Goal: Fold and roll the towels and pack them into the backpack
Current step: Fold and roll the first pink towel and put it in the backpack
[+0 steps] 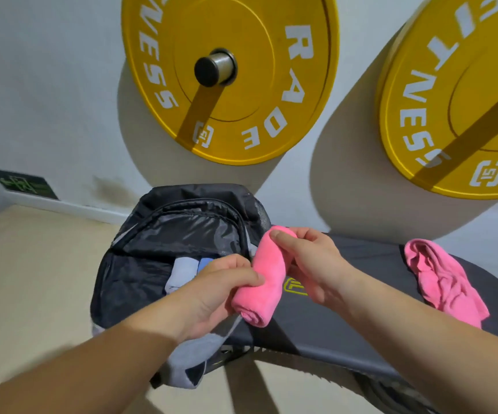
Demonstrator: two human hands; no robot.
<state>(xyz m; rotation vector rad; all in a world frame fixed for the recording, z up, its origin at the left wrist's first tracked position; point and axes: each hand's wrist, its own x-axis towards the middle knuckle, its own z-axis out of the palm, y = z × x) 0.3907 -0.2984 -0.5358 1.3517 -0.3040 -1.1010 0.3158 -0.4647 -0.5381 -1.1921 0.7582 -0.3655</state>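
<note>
A rolled pink towel (264, 279) is held between both hands just to the right of the open black backpack (164, 243). My left hand (218, 288) grips the roll's lower end, thumb across it. My right hand (310, 261) pinches its upper end. Inside the backpack's open mouth lie rolled grey and blue towels (186, 271). A second pink towel (442, 279) lies crumpled and unfolded on the right part of the black bench (346, 321).
The backpack leans against the bench's left end, a grey strap (194, 354) hanging below it. Two yellow weight plates (230, 76) hang on pegs on the white wall behind. Beige floor (32, 279) spreads to the left.
</note>
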